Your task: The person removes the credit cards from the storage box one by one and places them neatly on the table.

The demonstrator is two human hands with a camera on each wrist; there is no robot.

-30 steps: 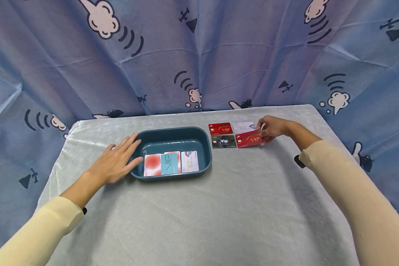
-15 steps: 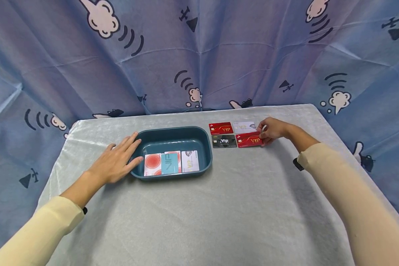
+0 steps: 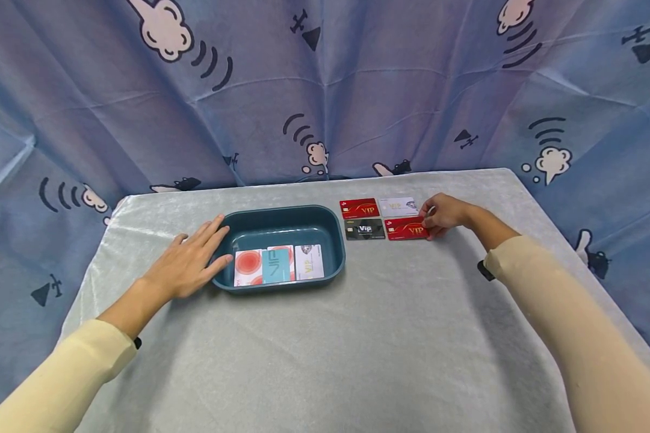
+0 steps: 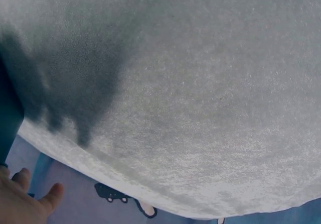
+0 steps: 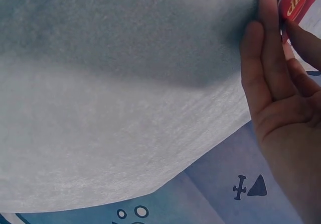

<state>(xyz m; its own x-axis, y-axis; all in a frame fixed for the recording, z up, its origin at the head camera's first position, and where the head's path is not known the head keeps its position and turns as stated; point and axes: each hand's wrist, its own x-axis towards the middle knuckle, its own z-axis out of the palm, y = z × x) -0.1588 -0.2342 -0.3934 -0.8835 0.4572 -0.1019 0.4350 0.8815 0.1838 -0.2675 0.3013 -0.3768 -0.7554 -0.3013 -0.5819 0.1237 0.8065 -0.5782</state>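
Note:
My left hand (image 3: 192,261) lies with fingers spread on the left rim of a dark teal plastic bin (image 3: 336,273). In the left wrist view only a few of its fingertips show. My right hand (image 3: 445,213) pinches the right edge of a red VIP card (image 3: 403,228) between thumb and fingers. That red card (image 5: 297,3) also shows at the thumb in the right wrist view. Beside it lies a black Vip card (image 3: 365,229). Behind these two are another red VIP card (image 3: 359,208) and a white VIP card (image 3: 395,207), forming a two-by-two block.
Inside the bin are a white card with red circles (image 3: 247,264), a teal VIP card (image 3: 275,266) partly over a similar circled card, and a white VIP card (image 3: 310,262). A pale grey cloth (image 3: 325,355) covers the table. A patterned blue curtain (image 3: 325,90) hangs behind.
The red card at my right hand has come down from a tilt to lie level in line with the black card. My left hand and the bin have stayed put.

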